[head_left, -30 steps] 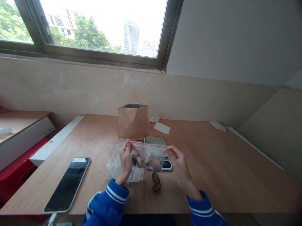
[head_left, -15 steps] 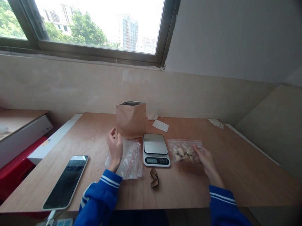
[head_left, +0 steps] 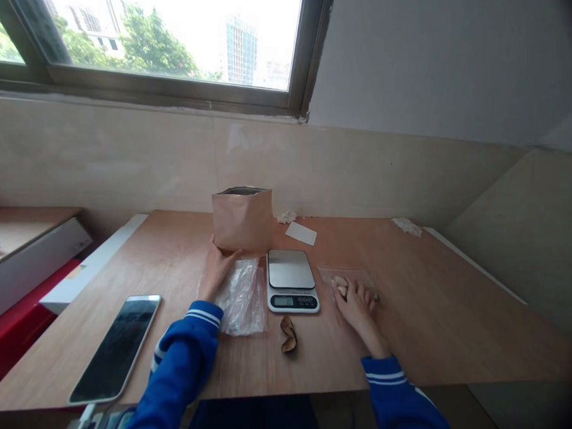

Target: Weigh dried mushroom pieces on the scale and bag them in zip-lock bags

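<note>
My left hand (head_left: 217,266) is at the lower left of an upright brown paper pouch (head_left: 242,222), thumb and fingers spread apart near its base. Below that hand lies a stack of clear zip bags (head_left: 244,298). My right hand (head_left: 358,306) is curled over a clear zip bag (head_left: 328,274) of pale dried slices (head_left: 341,285), its fingers closed on it and hiding most of the contents. Between my hands stands a white kitchen scale (head_left: 292,271), with nothing on its steel plate. A curled brown dried piece (head_left: 288,335) lies in front of the scale.
A phone (head_left: 119,346) with a cable lies at the left front of the wooden table (head_left: 433,322). Behind the scale are a white card (head_left: 301,233) and a crumpled white scrap (head_left: 286,218). Another white scrap (head_left: 407,227) lies at the back right. Beyond are the wall and a window.
My left hand has moved from above the clear bags to the pouch's base and spread. My right hand has shifted left, from the zip bag's right end to over its slices, and the bag lies flatter.
</note>
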Action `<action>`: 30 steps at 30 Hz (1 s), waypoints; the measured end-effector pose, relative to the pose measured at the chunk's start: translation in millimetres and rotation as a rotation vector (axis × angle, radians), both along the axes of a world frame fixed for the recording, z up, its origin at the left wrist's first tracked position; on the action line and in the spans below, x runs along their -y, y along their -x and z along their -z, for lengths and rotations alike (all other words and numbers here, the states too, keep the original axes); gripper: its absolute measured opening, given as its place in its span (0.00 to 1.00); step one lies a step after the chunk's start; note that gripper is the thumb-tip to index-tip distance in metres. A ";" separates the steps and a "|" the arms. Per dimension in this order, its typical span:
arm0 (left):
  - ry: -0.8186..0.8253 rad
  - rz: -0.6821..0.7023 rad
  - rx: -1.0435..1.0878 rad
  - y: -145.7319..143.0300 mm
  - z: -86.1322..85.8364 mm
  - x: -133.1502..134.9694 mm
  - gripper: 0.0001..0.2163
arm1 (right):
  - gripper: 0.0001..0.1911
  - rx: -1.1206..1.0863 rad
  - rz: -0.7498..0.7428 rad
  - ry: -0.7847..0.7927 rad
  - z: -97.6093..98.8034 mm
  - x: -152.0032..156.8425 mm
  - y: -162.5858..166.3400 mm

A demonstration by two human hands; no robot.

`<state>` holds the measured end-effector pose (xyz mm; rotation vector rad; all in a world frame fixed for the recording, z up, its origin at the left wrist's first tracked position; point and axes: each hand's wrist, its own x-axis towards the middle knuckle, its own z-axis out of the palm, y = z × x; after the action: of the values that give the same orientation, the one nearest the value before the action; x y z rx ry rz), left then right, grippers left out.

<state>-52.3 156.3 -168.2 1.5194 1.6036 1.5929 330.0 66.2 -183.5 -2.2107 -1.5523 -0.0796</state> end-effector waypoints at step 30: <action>0.102 -0.020 -0.017 6.6 13.0 -0.4 0.26 | 0.13 -0.405 -0.816 -0.201 -82.3 14.4 111.2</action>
<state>-58.9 156.7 -181.2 1.4722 1.6872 1.4883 218.9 51.9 -101.3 -1.2109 -1.9534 0.4107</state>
